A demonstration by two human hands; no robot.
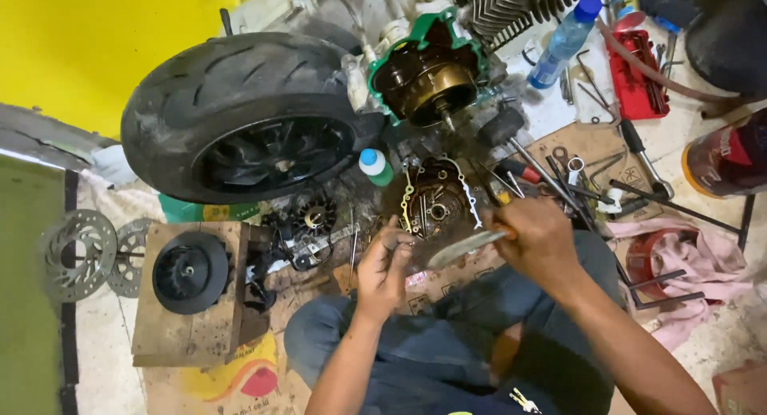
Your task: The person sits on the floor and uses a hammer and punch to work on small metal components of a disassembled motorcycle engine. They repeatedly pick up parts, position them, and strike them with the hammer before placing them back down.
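Taking the engine cover (435,203), the round greasy casing with a pale gasket lying on the floor, as the landmark and working from left to right.

Far to its left lie 2 drilled brake discs (78,254), and nearer in, a black fan wheel (190,271) rests on a wooden block (180,335). Up and to the left of the cover, the rear tyre (240,115) lies tilted on its wheel.

The left hand (383,267) sits just below and left of the cover, its fingers curled around a small dark part pinched at the tips; the part is too small to identify.

The right hand (537,238) sits just below and right of the cover, closed firmly on the handle end of a flat grey blade (465,247), likely a file or scraper. The blade's long axis runs from that hand down-left, its free tip pointing at the left hand and stopping just short of it. So the blade lies between the 2 hands, immediately below the cover's lower rim, and the right hand is the one that holds it.

To the right of the cover, screwdrivers and wrenches (575,179) are scattered on cardboard, with a pink rag (695,259) beyond.
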